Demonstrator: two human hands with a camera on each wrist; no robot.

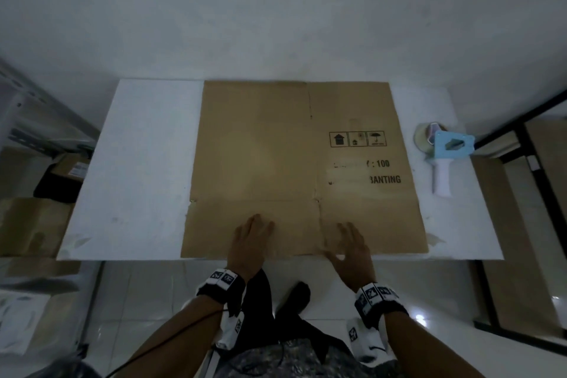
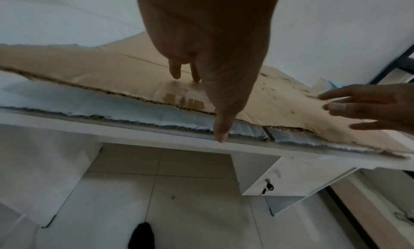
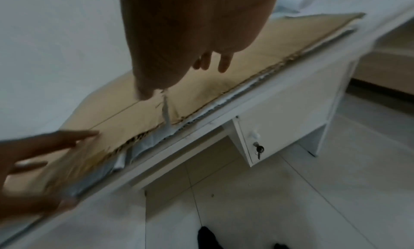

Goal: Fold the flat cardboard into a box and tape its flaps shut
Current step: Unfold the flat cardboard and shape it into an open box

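A flat brown cardboard sheet lies on the white table, printed side up, with creases and a slit between its near flaps. My left hand lies over the near left flap with straight fingers, and its thumb points down at the table edge. My right hand hovers spread over the near right flap, close to the slit. Neither hand holds anything. A blue and white tape dispenser lies on the table to the right of the cardboard, away from both hands.
The table backs onto a white wall. Under its right side is a cabinet with a key in the lock. Boxes and a metal shelf stand at the left, and more cardboard sheets stand at the right.
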